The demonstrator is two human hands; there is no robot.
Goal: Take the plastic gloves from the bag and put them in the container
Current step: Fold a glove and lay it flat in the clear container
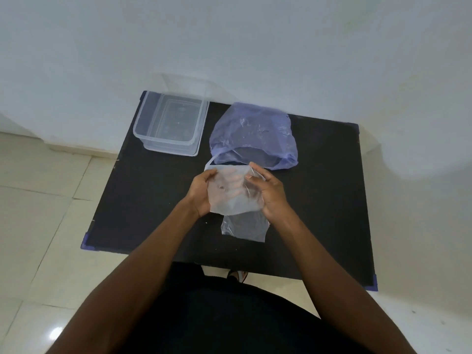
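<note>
Gloves: thin clear plastic gloves [233, 194], held above the table [319, 200] between both hands; lower end hangs toward the near edge, long axis running near-to-far.
Left hand [201, 192]: closed on the gloves' left edge, fingers visible through the film behind it.
Right hand [270, 194]: closed on the right edge, thumb pinching the top corner.
Bag: purple bag [252, 135] just beyond the hands, mouth facing them, apart from the gloves.
Container: clear container [170, 123], lidless, far-left on the table; appears empty.
Key relation: container lies forward and left of the gloves; left hand nearer to it.
Judgement: next move likely a carry up-left, then release over the opening.
</note>
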